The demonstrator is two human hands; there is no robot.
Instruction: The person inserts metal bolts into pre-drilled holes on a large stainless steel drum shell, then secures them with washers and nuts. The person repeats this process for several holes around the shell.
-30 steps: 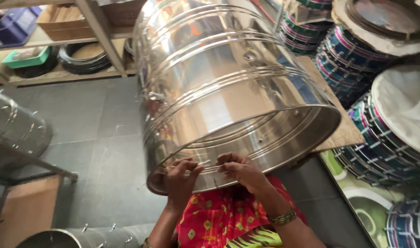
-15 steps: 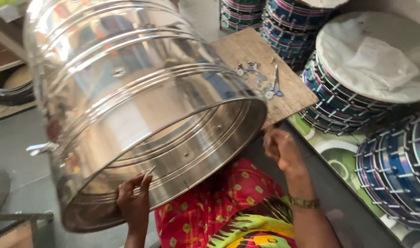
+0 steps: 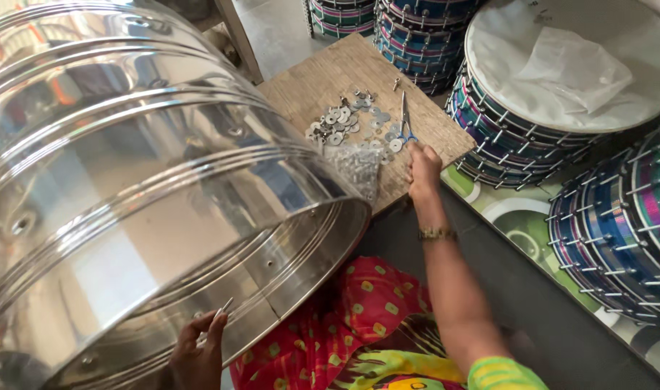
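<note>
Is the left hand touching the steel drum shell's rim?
Touching: the head view shows the left hand with fingers curled over the steel drum shell at its lower rim.

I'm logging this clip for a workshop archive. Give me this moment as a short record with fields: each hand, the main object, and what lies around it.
left hand: on the lower rim of the steel drum shell, a small pin-like piece between its fingers
right hand: reaching onto the wooden board, at the scissors
steel drum shell: large, shiny, lying tilted, open end toward the person
wooden board: carries loose washers
surroundings: stacked finished drums at right
</note>
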